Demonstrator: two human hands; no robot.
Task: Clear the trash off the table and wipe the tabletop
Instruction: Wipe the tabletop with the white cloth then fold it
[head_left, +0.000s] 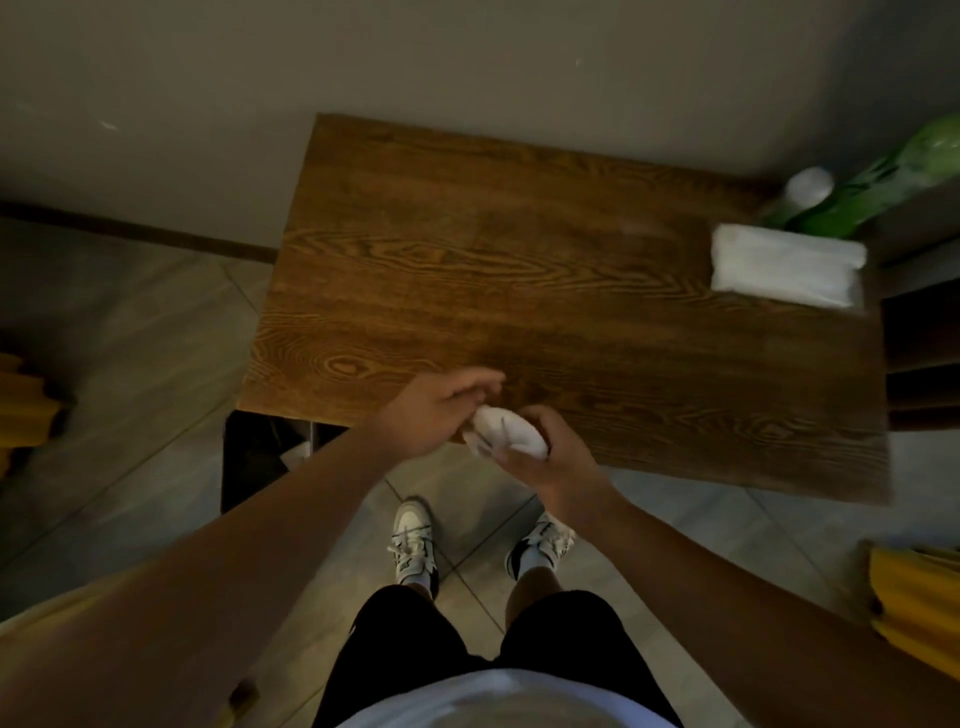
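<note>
At the near edge of the wooden desk (467, 270), a person's right hand (550, 457) clamps a crumpled white wad (506, 434), its long axis running diagonally toward the desk; the left hand (441, 410) touches it, fingers loose. A folded white cloth (787, 265) lies at the desk's far right corner, the wood between bare.

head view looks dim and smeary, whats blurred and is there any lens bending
Head view: dim, warm light. The folded white cloth and green plastic bag at the far right are motion-smeared; the hands around the crumpled white tissue are soft. The brown wood-grain table edges splay from wide-angle distortion.
</note>
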